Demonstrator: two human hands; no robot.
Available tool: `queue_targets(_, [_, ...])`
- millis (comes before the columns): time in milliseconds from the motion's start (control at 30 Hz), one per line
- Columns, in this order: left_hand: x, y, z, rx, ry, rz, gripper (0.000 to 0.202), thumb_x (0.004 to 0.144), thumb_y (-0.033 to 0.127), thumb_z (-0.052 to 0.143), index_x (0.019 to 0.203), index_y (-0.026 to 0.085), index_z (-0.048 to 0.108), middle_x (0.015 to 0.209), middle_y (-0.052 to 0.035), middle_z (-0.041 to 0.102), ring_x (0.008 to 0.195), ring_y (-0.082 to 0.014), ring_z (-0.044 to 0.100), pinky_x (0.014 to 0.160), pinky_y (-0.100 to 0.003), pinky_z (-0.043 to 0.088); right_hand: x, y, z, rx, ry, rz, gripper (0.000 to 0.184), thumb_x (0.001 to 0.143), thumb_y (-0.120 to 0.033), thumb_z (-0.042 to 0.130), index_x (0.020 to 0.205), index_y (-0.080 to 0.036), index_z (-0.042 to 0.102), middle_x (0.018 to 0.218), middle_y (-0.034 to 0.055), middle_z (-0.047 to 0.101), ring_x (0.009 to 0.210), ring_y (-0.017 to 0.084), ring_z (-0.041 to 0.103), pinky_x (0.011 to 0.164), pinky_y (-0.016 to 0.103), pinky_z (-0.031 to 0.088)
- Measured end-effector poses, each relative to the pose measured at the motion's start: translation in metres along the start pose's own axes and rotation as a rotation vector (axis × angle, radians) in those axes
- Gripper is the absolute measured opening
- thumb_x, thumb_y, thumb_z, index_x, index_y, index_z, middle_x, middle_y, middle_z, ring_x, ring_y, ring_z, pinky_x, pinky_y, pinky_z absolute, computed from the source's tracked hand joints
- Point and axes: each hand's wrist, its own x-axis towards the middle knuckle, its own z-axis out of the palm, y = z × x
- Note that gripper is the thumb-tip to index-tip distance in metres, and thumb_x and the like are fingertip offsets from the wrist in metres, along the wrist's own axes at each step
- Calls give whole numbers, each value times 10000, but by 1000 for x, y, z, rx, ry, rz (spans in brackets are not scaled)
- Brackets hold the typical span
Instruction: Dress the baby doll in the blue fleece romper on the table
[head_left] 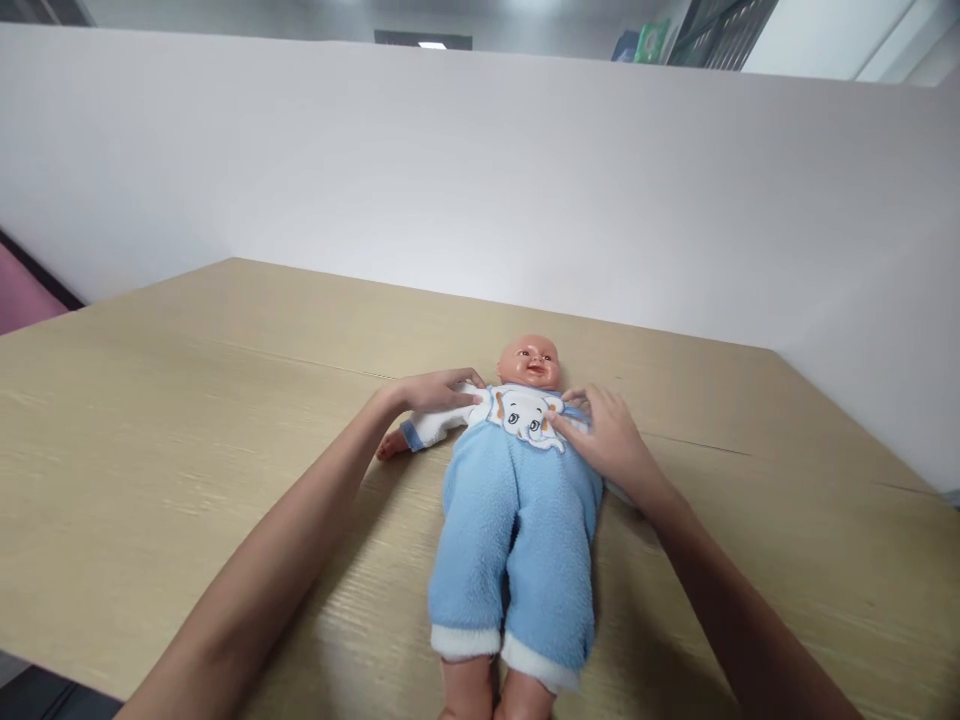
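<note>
A baby doll (517, 510) lies on its back on the table, head away from me and legs towards me. It wears light blue fleece overalls (480, 520) with white cuffs and an elephant face (525, 415) on the bib, over a white top. My left hand (442, 391) rests on the doll's shoulder and sleeve at the left, thumb and fingers apart. At the right side of the bib, my right hand (611, 440) touches the chest, fingers curved and spread from the thumb. The doll's right-side arm is mostly hidden under that hand.
The wooden table (225, 400) has thin seams across its top. A white partition (450, 170) stands along its far edge. Something pink (30, 285) with a dark edge is at the far left. Beyond the partition sits a green package (651, 42).
</note>
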Motion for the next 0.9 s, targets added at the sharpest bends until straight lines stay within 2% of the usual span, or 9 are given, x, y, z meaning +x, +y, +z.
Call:
queue_targets(100, [-3,6,-4,102,63,14,492,978,584,598,1358,277,653,1363,-65,720,1218,-268,656,1032,-340,483,-44,36,-16,-115,62,-18,485,961,-621,678,1240,-224,657,1224,151,728,1164,373,655,1059,505,470])
queue_targets(167, [-6,21,-5,225,160,42,398,988,504,597,1272,243,694,1318,-96,723,1237,-291,639,1071,-384,475,-79,63,-30,-177,47,-6,570,954,-662,661,1325,-230,645,1272,167,718,1183,401,649,1082,544,457])
queue_targets(300, [-7,75,11,396,418,176,302,1059,403,492,1194,213,684,1246,-124,700,1233,-310,605,1109,-460,462,-135,97,-48,-153,-3,30,684,943,-661,664,1468,-231,575,1379,172,694,1236,414,644,1067,555,477])
queue_targets(367, [0,106,29,398,457,287,289,1083,406,473,1199,217,658,1281,-123,682,1259,-304,592,1117,-460,464,-146,100,-50,-105,-13,46,635,954,-611,667,1452,-224,586,1381,168,696,1249,401,643,1073,550,483])
queue_targets(467, [19,138,64,487,417,347,290,1062,447,562,1191,203,649,1307,-141,675,1306,-330,571,1165,-501,427,-146,96,-52,1,-24,75,515,953,-537,688,1368,-235,640,1329,141,720,1226,368,661,1053,523,506])
queue_targets(600, [45,143,99,606,380,340,256,1040,400,615,1168,181,649,1246,-154,701,1212,-345,613,1073,-505,463,-138,87,-55,195,-1,220,502,880,-516,797,1302,-268,685,1279,103,741,1125,324,712,985,478,558])
queue_targets(733, [48,135,108,442,518,436,185,1083,315,528,1193,203,626,1176,-103,704,1117,-278,636,980,-415,485,-122,74,-50,610,108,349,603,813,-520,893,1312,-259,678,1316,101,741,1191,308,715,1076,462,558])
queue_targets(833, [38,138,106,372,516,550,175,1076,254,515,1205,226,630,1169,-83,695,1110,-252,640,982,-392,473,-95,59,-38,866,225,347,609,778,-482,938,1279,-235,698,1338,104,736,1257,290,688,1142,431,529])
queue_targets(900, [31,142,105,355,505,610,175,1065,234,518,1197,234,632,1165,-78,695,1108,-247,641,995,-394,464,-73,48,-25,929,299,310,568,787,-468,933,1251,-232,707,1315,99,739,1223,274,694,1133,424,531])
